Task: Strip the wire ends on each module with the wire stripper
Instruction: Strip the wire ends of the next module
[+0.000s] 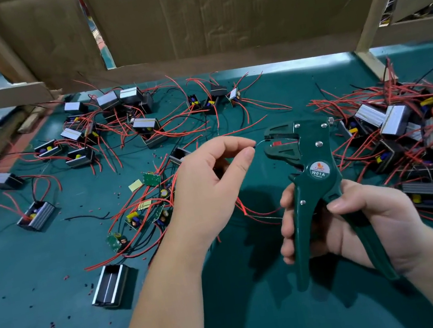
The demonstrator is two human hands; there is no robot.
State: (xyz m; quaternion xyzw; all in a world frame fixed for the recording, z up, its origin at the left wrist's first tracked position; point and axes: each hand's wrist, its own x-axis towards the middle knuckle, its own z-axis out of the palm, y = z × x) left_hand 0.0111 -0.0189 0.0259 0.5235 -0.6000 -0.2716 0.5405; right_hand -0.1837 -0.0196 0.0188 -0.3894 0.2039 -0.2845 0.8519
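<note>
My right hand (362, 219) grips the two handles of a dark green wire stripper (310, 176) held upright, its jaws at the top pointing left. My left hand (213, 184) pinches a thin wire end (259, 143) between thumb and forefinger, and the wire's tip reaches into the stripper's jaws. Red wires (249, 211) trail down below my left hand toward the mat. Whether the jaws clamp the wire I cannot tell.
Small black-and-silver modules with red and black leads lie scattered at the back left (112, 115) and piled at the right (405, 132). Loose circuit boards (152, 179) and an empty housing (112, 284) lie on the green mat (35, 323). Cardboard panels and wooden frame (186, 25) close the back.
</note>
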